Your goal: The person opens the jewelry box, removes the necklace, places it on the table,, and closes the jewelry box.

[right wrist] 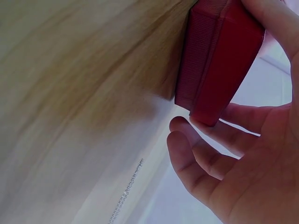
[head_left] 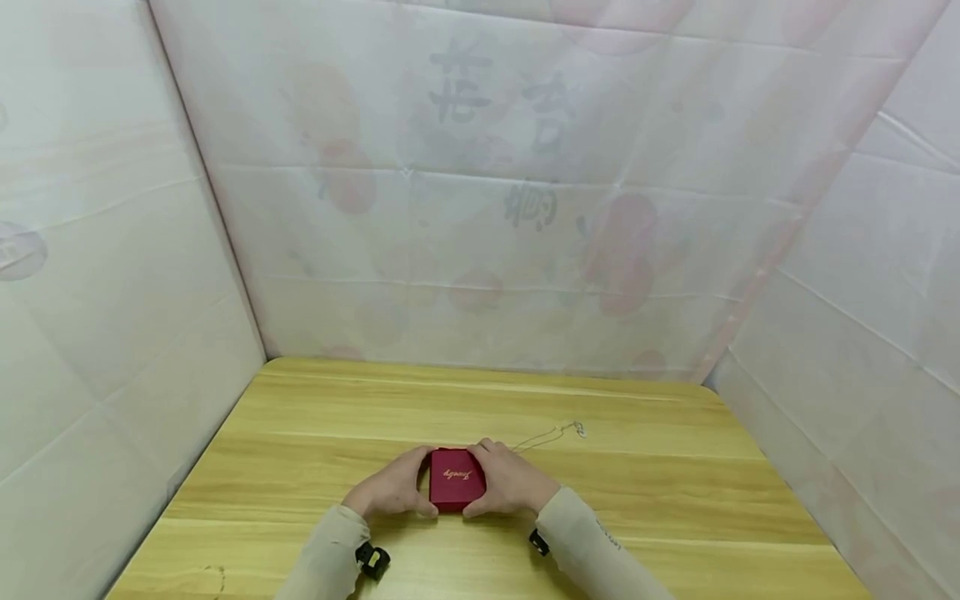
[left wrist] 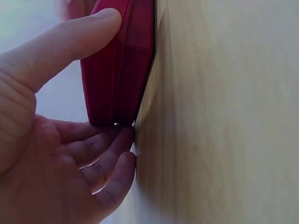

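A small dark red jewelry box (head_left: 457, 481) with gold lettering on its lid sits on the wooden table between both hands. Its lid is on, and the seam between lid and base shows in both wrist views. My left hand (head_left: 393, 487) grips the box's left side, thumb at the near edge and fingers at the far edge. From the right side, my right hand (head_left: 517, 483) holds it the same way. In the right wrist view, the thumb's tip is out of frame. Beyond the right hand lies a thin silver chain necklace (right wrist: 126, 192) with a small pendant (head_left: 581, 430).
The wooden table (head_left: 322, 408) has pale fabric walls at its back (head_left: 450, 250), left (head_left: 97, 292) and right (head_left: 847, 292). Each wrist wears a dark strapped device, such as the one on the left sleeve (head_left: 372, 561).
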A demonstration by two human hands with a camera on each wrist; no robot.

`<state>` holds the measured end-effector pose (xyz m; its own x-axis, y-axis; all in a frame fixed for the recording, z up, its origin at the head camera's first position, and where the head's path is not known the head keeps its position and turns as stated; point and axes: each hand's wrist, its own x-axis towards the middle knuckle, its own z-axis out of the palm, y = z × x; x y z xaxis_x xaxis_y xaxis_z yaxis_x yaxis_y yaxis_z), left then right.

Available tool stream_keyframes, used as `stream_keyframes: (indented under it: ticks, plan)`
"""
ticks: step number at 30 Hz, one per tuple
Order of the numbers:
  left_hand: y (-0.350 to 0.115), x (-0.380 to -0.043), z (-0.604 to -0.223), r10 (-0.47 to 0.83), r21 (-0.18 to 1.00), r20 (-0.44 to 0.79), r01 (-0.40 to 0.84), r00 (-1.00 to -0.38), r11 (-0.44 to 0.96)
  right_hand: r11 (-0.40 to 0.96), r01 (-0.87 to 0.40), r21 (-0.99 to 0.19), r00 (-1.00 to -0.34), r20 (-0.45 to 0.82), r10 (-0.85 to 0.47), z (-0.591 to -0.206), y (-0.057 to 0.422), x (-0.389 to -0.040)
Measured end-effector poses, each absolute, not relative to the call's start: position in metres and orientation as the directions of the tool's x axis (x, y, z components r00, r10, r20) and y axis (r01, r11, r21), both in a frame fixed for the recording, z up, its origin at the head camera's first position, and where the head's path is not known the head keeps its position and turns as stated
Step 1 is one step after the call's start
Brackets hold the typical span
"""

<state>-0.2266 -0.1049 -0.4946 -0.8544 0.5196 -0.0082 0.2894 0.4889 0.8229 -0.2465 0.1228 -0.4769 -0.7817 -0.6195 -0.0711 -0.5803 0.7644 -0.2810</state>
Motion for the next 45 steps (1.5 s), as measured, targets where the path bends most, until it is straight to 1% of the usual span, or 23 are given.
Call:
stream_keyframes:
  ticks: [7, 15, 22, 26, 31, 35, 39, 45]
  plan:
    - [-0.105, -0.225, -0.493, 0.527, 0.822, -0.012, 0.291, -0.850, 0.489, 0.771, -0.569, -0.285, -0.789, -0.076, -0.610, -0.479, 0.123, -0.245]
    - [-0.105, -0.222, -0.493, 0.522, 0.815, -0.029, 0.282, -0.852, 0.507, 0.778, -0.572, -0.259, -0.789, -0.085, -0.608, -0.478, 0.124, -0.243]
    - [-0.106, -0.222, -0.495, 0.534, 0.825, -0.027, 0.283, -0.845, 0.489, 0.788, -0.565, -0.247, -0.794, -0.097, -0.600, -0.476, 0.122, -0.241]
    - [-0.105, -0.221, -0.495, 0.526, 0.836, -0.036, 0.264, -0.850, 0.482, 0.788, -0.567, -0.239, -0.795, -0.089, -0.600, -0.476, 0.122, -0.240]
    - [-0.105, -0.220, -0.493, 0.522, 0.832, -0.045, 0.257, -0.852, 0.492, 0.793, -0.553, -0.257, -0.799, -0.105, -0.592, -0.475, 0.125, -0.240]
    - [-0.105, -0.221, -0.492, 0.521, 0.849, -0.032, 0.253, -0.853, 0.465, 0.801, -0.525, -0.290, -0.811, -0.115, -0.573, -0.474, 0.130, -0.240]
    - [-0.105, -0.222, -0.490, 0.505, 0.865, -0.030, 0.231, -0.862, 0.445, 0.796, -0.521, -0.310, -0.821, -0.075, -0.566, -0.473, 0.137, -0.241]
    - [-0.106, -0.222, -0.486, 0.448, 0.827, -0.025, 0.233, -0.894, 0.512, 0.793, -0.532, -0.298, -0.833, 0.017, -0.553, -0.472, 0.150, -0.245]
